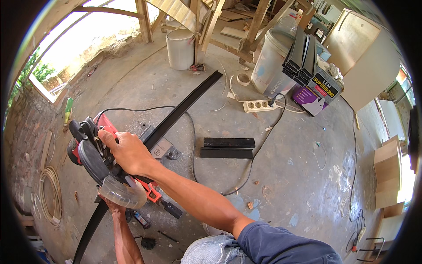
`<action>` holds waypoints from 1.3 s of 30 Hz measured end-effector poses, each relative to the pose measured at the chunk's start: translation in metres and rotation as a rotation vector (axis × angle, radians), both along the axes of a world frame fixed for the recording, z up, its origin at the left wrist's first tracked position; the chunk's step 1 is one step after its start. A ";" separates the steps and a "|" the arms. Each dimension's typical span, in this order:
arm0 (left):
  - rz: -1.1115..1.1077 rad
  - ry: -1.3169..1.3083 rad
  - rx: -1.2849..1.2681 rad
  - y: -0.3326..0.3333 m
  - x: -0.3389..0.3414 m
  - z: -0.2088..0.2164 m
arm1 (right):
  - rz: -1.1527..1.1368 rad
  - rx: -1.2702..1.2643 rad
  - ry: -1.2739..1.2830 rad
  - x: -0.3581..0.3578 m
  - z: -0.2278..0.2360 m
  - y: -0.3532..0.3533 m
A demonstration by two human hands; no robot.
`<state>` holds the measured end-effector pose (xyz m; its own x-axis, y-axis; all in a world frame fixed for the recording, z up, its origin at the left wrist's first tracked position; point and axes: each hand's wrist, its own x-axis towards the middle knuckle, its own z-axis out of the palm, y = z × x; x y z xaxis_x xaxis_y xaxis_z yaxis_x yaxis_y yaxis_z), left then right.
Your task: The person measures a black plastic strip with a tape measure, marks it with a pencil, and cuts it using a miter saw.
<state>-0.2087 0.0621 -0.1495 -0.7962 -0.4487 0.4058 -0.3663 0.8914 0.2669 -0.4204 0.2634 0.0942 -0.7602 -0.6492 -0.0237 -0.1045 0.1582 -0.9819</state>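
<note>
A red and black miter saw [94,152] with a clear plastic blade guard [125,192] stands on the floor at the left. My right hand [129,152] is closed around its handle, thumb on top. A long black channel strip [184,105] lies across the saw's grey base, running from far right of the saw to the near left. My left hand [115,207] grips this strip at the near side of the saw, its fingers partly hidden by the guard. An orange and black clamp-like tool [154,193] is beside the guard.
Two short black pieces [227,148] lie right of the saw. Black cable curves from a white power strip [259,105] across the floor. Beyond are a white bucket [180,49], a large paint tub [272,61] and stacked black strips on a box [312,94]. Coiled hose [50,193] lies left.
</note>
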 end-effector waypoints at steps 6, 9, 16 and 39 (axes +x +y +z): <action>0.033 -0.176 0.083 -0.027 0.013 -0.025 | 0.003 -0.009 -0.003 0.001 0.002 -0.001; 0.043 -0.203 0.093 -0.025 0.011 -0.026 | -0.003 -0.010 0.003 0.001 0.000 0.000; 0.089 -0.369 -0.102 0.001 0.001 0.007 | -0.010 -0.004 0.006 0.000 -0.004 0.001; 0.066 -0.367 -0.088 -0.018 0.010 -0.013 | -0.004 -0.017 -0.020 0.003 0.010 0.007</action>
<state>-0.1982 0.0438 -0.1621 -0.8661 -0.4802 0.1387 -0.4809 0.8763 0.0306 -0.4173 0.2706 0.1040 -0.7626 -0.6462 -0.0280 -0.0844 0.1423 -0.9862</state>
